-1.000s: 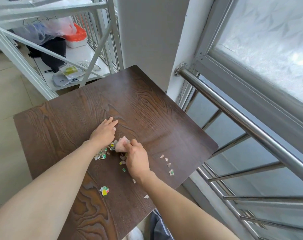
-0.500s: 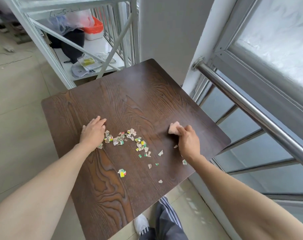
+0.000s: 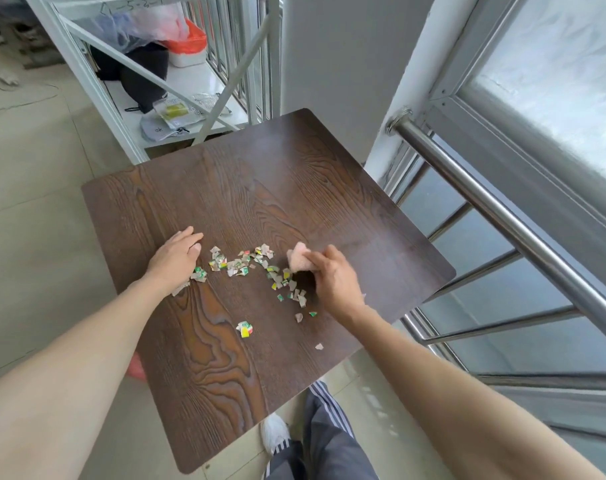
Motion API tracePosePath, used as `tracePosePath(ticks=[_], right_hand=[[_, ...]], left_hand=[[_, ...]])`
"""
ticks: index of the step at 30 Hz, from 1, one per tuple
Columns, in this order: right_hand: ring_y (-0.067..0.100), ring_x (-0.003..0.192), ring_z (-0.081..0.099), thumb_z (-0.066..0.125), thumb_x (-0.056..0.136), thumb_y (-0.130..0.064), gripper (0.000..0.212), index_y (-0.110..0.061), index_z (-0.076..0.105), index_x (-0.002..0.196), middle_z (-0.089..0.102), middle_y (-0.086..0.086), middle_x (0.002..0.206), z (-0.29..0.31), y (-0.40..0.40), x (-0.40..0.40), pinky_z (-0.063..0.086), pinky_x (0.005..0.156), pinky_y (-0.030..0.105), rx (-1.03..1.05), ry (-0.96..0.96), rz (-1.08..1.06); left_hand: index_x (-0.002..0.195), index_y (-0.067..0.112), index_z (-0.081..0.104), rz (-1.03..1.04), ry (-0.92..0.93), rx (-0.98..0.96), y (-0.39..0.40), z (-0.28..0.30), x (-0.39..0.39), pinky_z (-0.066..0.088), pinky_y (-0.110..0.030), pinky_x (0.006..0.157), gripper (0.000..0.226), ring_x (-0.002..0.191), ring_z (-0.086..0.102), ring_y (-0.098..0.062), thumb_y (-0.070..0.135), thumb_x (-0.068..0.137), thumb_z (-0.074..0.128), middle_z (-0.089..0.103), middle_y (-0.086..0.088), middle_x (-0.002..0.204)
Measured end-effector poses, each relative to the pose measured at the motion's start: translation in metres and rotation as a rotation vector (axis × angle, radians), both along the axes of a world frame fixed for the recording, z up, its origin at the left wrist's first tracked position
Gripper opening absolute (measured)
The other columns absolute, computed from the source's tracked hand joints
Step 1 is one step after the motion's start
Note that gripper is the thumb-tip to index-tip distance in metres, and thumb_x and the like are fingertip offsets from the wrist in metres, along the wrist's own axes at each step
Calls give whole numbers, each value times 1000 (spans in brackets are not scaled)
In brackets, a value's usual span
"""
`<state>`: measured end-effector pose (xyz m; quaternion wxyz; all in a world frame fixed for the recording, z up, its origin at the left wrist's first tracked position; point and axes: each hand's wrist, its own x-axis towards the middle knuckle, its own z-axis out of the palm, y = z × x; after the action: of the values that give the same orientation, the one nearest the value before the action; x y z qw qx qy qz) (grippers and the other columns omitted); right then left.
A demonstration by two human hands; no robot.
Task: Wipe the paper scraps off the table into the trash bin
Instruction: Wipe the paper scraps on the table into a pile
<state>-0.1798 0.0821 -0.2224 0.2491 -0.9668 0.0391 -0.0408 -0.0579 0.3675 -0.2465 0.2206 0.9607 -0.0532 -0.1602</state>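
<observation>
Several small colourful paper scraps lie in a band across the middle of the dark wooden table. My right hand grips a pink sponge and presses it on the table at the right end of the scraps. My left hand rests flat, edge down, at the left end of the band, fingers together. A bigger folded scrap and a few stray bits lie nearer the front edge. No trash bin is clearly visible; a pink-red shape peeks out under the table's left edge.
A white metal shelf rack with bags and packets stands behind the table. A steel handrail and window run along the right. My leg and white shoe are below the table's front edge. Tiled floor lies to the left.
My right hand with the sponge went out to the right of the table, then swept back left against the scraps. The scraps spread into a band; the left hand stayed put.
</observation>
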Motion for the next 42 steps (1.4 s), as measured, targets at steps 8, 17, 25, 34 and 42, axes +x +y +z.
tracePosePath(ticks=[8, 17, 25, 34, 42], right_hand=[[36, 88, 52, 48, 85, -5, 39, -17, 59, 121, 49, 14, 96, -1, -77, -58, 41, 70, 39, -185, 117, -317], [35, 78, 55, 46, 80, -3, 40, -10, 55, 119, 50, 12, 97, -16, 28, -47, 43, 69, 37, 117, 100, -508], [37, 87, 56, 40, 88, -7, 39, -8, 52, 125, 51, 16, 109, -10, 70, -13, 42, 74, 38, 171, 155, -415], [33, 82, 55, 43, 85, -4, 22, -7, 65, 86, 50, 11, 86, 5, 39, 0, 34, 67, 28, 296, 96, -209], [38, 83, 56, 26, 73, -35, 59, -8, 58, 114, 49, 18, 102, 5, 23, -52, 47, 75, 42, 193, 129, -327]], left_hand=[[139, 11, 46, 136, -72, 22, 13, 5, -28, 23, -38, 117, 42, 144, 26, -24, 12, 99, 34, 30, -8, 155], [136, 8, 50, 207, -149, -88, 35, -3, -49, 24, -33, 118, 52, 141, 33, -22, -9, 89, 36, 38, -6, 151], [138, 5, 46, 259, -215, -88, 38, -5, -75, 29, -36, 115, 55, 137, 39, -27, -12, 86, 35, 40, -11, 149], [142, 5, 39, 317, -203, -36, 27, 7, -128, 30, -36, 115, 49, 138, 36, -25, -2, 94, 35, 35, -8, 151], [146, 10, 33, 332, -225, 128, 12, 5, -180, 8, -28, 117, 46, 147, 16, -14, 13, 100, 34, 21, -1, 159]])
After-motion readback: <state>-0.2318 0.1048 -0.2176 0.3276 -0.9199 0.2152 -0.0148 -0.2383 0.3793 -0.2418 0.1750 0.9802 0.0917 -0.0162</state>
